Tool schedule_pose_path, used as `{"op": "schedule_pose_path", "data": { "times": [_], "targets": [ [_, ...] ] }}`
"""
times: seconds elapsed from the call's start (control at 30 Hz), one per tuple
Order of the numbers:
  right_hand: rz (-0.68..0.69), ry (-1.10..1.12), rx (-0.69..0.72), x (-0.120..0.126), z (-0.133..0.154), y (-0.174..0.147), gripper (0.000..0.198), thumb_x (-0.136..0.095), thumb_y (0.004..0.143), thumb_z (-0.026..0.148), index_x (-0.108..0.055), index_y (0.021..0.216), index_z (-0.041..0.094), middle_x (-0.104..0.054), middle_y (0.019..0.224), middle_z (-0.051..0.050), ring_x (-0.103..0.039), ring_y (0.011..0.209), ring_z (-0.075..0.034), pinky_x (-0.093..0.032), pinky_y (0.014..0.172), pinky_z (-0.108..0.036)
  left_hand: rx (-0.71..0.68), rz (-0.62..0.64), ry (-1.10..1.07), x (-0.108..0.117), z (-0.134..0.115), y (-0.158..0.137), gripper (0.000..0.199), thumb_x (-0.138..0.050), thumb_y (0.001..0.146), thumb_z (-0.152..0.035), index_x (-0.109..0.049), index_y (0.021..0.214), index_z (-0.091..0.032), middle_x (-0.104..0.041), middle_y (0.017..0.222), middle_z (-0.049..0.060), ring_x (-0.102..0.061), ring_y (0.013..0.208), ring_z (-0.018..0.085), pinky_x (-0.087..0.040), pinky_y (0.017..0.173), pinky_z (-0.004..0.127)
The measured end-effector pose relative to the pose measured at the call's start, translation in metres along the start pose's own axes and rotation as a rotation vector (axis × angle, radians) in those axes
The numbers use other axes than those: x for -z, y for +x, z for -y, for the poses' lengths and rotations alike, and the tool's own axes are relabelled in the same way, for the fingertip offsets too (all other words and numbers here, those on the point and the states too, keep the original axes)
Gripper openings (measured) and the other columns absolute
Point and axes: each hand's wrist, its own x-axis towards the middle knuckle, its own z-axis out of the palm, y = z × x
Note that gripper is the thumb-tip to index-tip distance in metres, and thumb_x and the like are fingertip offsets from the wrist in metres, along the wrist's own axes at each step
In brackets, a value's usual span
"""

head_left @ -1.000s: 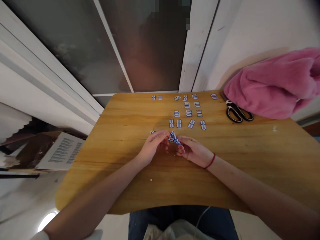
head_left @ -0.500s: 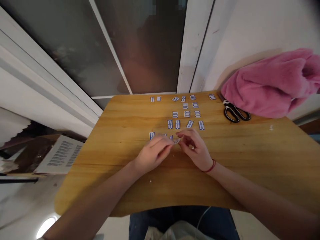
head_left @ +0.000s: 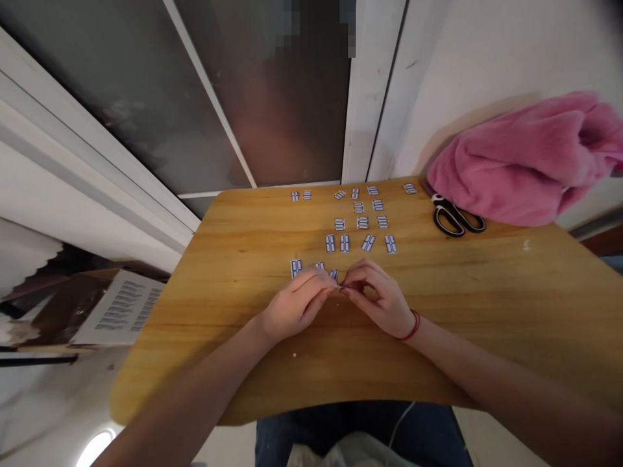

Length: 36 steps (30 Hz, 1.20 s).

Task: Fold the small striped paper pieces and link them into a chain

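Angling the left hand (head_left: 299,301) and right hand (head_left: 384,301) inward over the wooden table (head_left: 233,266), pinching one thin piece (head_left: 339,287) between both sets of fingertips. Partly blocking blue-and-white labels (head_left: 344,243) with the left hand. Having one pair of scissors (head_left: 455,211) lying beside one pink cloth (head_left: 525,162), rightward. Counting eighteen visible labels: fifteen farther off, three near the left hand.

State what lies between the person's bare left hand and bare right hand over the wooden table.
In the head view, a thin pale piece, seen nearly edge-on, bridges the left hand and right hand; its material is unclear.
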Motion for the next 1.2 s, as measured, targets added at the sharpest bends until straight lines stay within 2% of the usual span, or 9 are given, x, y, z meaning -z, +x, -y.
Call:
{"op": "schedule_pose_path", "data": {
  "times": [0.17,0.27,0.33,0.5,0.63,0.77,0.83,0.93,1.2],
  "targets": [
    [-0.095,0.070,-0.149,-0.004,-0.004,0.002,0.007,-0.059,0.079,0.023,-0.054,0.080,0.019,-0.055,0.080,-0.005,-0.050,0.068,-0.013,-0.039,0.058,-0.026,0.009,-0.006,0.048,-0.002,0.004,0.000,0.022,-0.043,0.084,-0.008,-0.054,0.099,-0.019,-0.061,0.091,0.005,-0.055,0.089,0.014,-0.042,0.085,0.028],
    [-0.130,0.232,-0.225,-0.004,-0.003,0.006,0.015,-0.064,0.075,0.027,-0.053,0.072,0.017,-0.056,0.102,-0.007,-0.053,0.070,-0.011,-0.041,0.054,-0.023,0.005,0.002,0.052,-0.003,0.004,0.002,0.020,-0.042,0.085,-0.008,-0.054,0.097,-0.019,-0.060,0.087,0.004,-0.055,0.086,0.013,-0.043,0.080,0.026],
    [-0.068,0.396,-0.327,-0.003,-0.004,0.009,0.022,-0.066,0.073,0.030,-0.049,0.069,0.016,-0.053,0.112,-0.007,-0.052,0.057,-0.007,-0.038,0.042,-0.021,0.037,-0.010,0.030,-0.003,0.004,0.003,0.018,-0.042,0.086,-0.009,-0.054,0.094,-0.019,-0.059,0.083,0.003,-0.054,0.082,0.013,-0.044,0.075,0.025],
    [-0.029,0.527,-0.529,-0.005,-0.012,0.010,0.031,-0.068,0.068,0.037,-0.044,0.071,0.017,-0.056,0.065,0.002,-0.043,0.036,-0.006,-0.028,0.030,-0.018,0.207,-0.018,-0.037,-0.006,0.006,0.007,0.010,-0.045,0.086,-0.017,-0.056,0.086,-0.018,-0.056,0.076,0.001,-0.052,0.073,0.011,-0.043,0.068,0.023],
    [-0.141,0.281,-0.419,-0.007,-0.017,0.008,0.024,-0.064,0.072,0.034,-0.048,0.071,0.016,-0.054,0.062,0.001,-0.047,0.046,-0.007,-0.038,0.041,-0.020,0.404,-0.043,-0.114,-0.014,0.011,0.007,0.009,-0.046,0.086,-0.022,-0.055,0.086,-0.019,-0.056,0.074,-0.001,-0.053,0.069,0.009,-0.043,0.063,0.020],
    [-0.140,0.066,-0.285,-0.006,-0.020,0.007,0.015,-0.059,0.077,0.028,-0.051,0.073,0.017,-0.057,0.070,-0.001,-0.053,0.060,-0.010,-0.043,0.054,-0.022,0.511,-0.129,-0.156,-0.025,0.016,0.002,0.009,-0.051,0.083,-0.024,-0.048,0.090,-0.019,-0.057,0.075,-0.002,-0.056,0.067,0.009,-0.044,0.060,0.019],
    [-0.107,0.006,-0.255,-0.004,-0.022,0.009,0.011,-0.058,0.078,0.024,-0.052,0.084,0.017,-0.058,0.071,-0.001,-0.054,0.064,-0.011,-0.043,0.058,-0.022,0.511,-0.129,-0.129,-0.028,0.019,-0.001,0.020,-0.052,0.082,-0.023,-0.045,0.101,-0.021,-0.058,0.076,-0.002,-0.057,0.068,0.009,-0.046,0.062,0.020],
    [-0.051,-0.031,-0.221,0.000,-0.024,0.012,0.024,-0.056,0.078,0.019,-0.051,0.102,0.018,-0.059,0.075,0.000,-0.055,0.068,-0.011,-0.044,0.063,-0.023,0.466,-0.049,-0.008,-0.028,0.022,-0.003,0.028,-0.050,0.083,-0.021,-0.045,0.111,-0.023,-0.061,0.084,-0.001,-0.059,0.074,0.010,-0.047,0.068,0.022],
    [0.029,-0.117,-0.190,0.000,-0.023,0.014,0.006,-0.057,0.078,0.020,-0.062,0.082,0.017,-0.061,0.077,-0.001,-0.053,0.067,-0.010,-0.042,0.060,-0.021,0.329,-0.021,0.203,-0.021,0.016,0.003,0.012,-0.049,0.083,-0.017,-0.059,0.090,-0.019,-0.058,0.083,0.001,-0.052,0.067,0.008,-0.044,0.064,0.020]
  ]
}}
